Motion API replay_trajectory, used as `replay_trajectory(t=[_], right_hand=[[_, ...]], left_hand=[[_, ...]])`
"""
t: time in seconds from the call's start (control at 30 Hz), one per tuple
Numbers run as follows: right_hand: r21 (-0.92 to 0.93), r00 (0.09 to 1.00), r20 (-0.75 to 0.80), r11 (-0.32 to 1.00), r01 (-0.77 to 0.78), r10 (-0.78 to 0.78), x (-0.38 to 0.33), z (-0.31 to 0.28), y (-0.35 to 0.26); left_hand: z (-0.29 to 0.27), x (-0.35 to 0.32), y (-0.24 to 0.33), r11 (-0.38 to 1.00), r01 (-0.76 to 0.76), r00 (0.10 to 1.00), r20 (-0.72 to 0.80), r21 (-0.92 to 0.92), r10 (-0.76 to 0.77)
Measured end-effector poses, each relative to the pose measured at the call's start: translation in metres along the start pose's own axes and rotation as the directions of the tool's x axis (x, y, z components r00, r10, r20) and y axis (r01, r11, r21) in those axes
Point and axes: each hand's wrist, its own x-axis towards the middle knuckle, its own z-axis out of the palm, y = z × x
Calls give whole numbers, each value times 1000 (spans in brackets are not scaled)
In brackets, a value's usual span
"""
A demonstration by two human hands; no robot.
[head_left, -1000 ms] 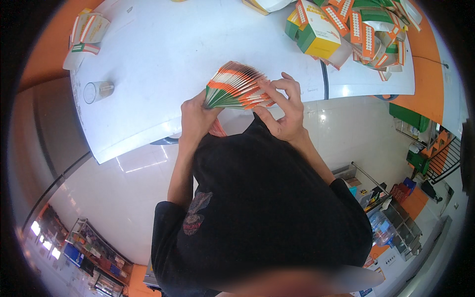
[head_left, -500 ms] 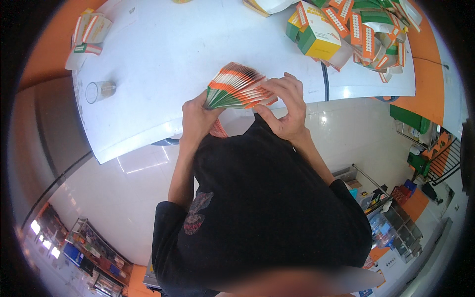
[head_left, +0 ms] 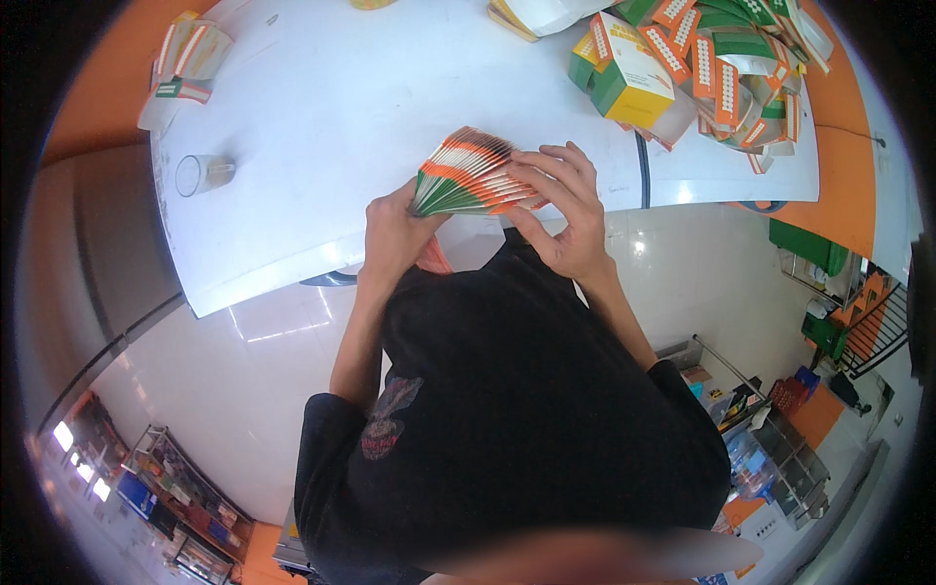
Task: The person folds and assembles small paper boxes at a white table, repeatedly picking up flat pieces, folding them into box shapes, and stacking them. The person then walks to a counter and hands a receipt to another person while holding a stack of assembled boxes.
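Note:
A fanned stack of flat orange, white and green cartons (head_left: 466,174) is held just over the near edge of the white table. Its left end is gripped in my left hand (head_left: 393,236), where the layers press together. My right hand (head_left: 567,216) pinches the right end, fingers over the top and thumb below. From left to right the layers spread apart. Below the left hand hangs a reddish piece (head_left: 434,257), partly hidden by that hand and the black shirt.
A clear glass (head_left: 205,175) stands on the white table (head_left: 302,127) at left. Beyond it sit a few cartons (head_left: 190,57). At far right lies a heap of orange and green cartons (head_left: 726,83), beside a yellow, green and white box (head_left: 624,73).
The right fingers have shifted slightly along the stack's edge. The whole view has moved a little; both hands keep their hold.

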Motion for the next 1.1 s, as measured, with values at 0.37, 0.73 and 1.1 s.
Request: replay_trajectory(t=[0.37,0.73,1.1], right_hand=[[-50,996,89,999,15,-10,0,-7,1],[-11,998,54,1000,16,-15,2,-1,4],[-12,999,52,1000,0,1,-2,0,9]], left_hand=[[1,1,3,1000,-15,1000,25,-6,15],[0,3,2,998,-50,998,36,24,49],[2,4,2,995,-87,995,50,39,85]])
